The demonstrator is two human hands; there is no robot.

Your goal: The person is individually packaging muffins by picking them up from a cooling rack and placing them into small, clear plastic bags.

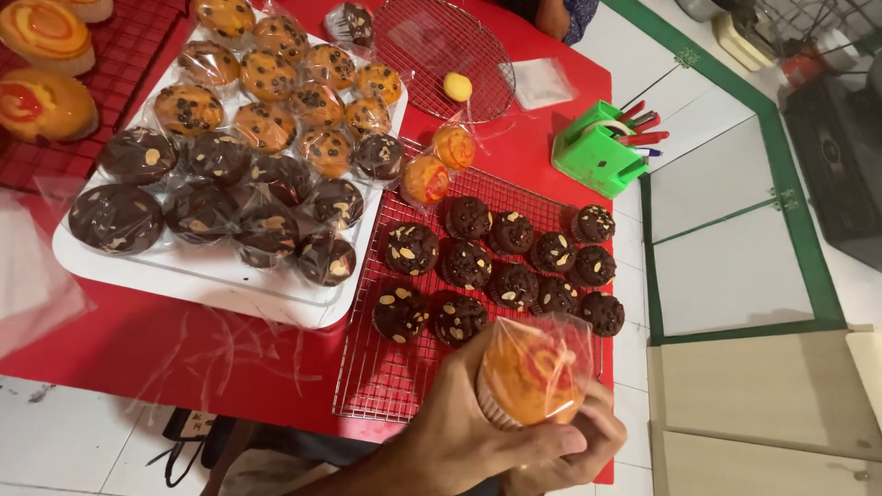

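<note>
both hands clasped on one orange muffin in clear wrap, at bottom centre of view, over near edge of red worktop. left hand cupping base and left side, thumb across front; right hand under and behind, fingers curled on lower right. muffin held between hands, neither nearer; long axis tilted, top turned up and toward camera. top golden-orange with red swirl, pale paper cup below, wrap loose and standing up above top.

just beyond hands: wire rack with unwrapped dark muffins, nut flakes on top, in rough rows; near part of rack bare. two wrapped orange muffins at far left corner of rack. white tray to left, packed with wrapped dark and chip-topped muffins. round rack farther back, one small yellow piece on it. green holder with pens at right edge of worktop.
</note>
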